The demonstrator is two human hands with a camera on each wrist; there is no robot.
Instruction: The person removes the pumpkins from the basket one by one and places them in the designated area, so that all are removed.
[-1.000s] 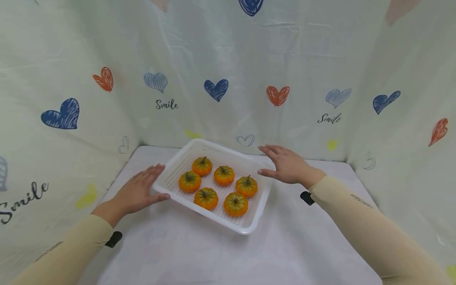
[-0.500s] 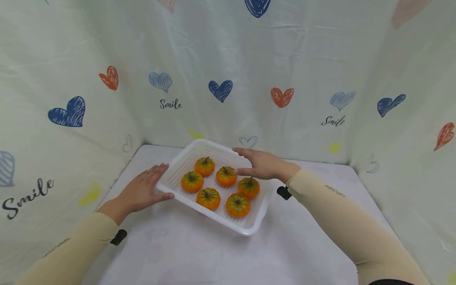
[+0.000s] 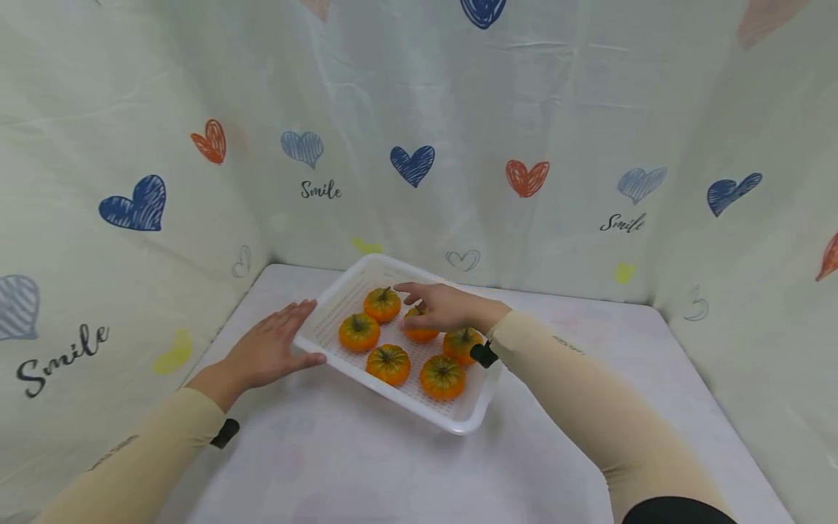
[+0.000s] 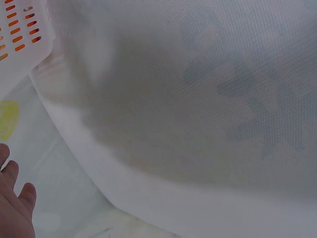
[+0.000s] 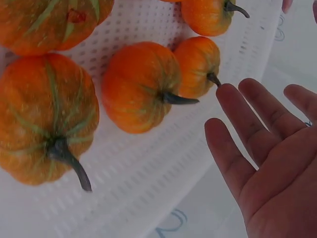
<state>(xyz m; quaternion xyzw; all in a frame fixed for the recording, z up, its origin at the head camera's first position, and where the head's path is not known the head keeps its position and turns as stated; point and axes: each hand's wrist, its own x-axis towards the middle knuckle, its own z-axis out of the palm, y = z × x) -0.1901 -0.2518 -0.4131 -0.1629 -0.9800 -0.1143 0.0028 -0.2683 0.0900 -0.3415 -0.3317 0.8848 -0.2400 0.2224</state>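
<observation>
A white perforated plastic basket (image 3: 402,397) stands at an angle on the table and holds several small orange pumpkins (image 3: 389,364) with green-streaked tops. My left hand (image 3: 265,351) lies beside the basket's left end, fingers straight and fingertips right at the rim. Over the basket reaches my right hand (image 3: 448,307), its fingers extended with nothing in them; it partly covers the pumpkin (image 3: 420,335) at the back middle. In the right wrist view the right palm (image 5: 285,173) is spread, and a pumpkin with a curved dark stem (image 5: 141,87) sits in the basket nearby.
The table (image 3: 366,466) has a pale cloth over it. A white curtain (image 3: 458,94) printed with hearts and "Smile" rises behind and at both sides. Each sleeve carries a black wrist device, one of them (image 3: 484,354) on the right arm.
My right hand has moved left from the basket's right end to above the back-middle pumpkin. The left hand stays at the left rim, and the pumpkins keep their places.
</observation>
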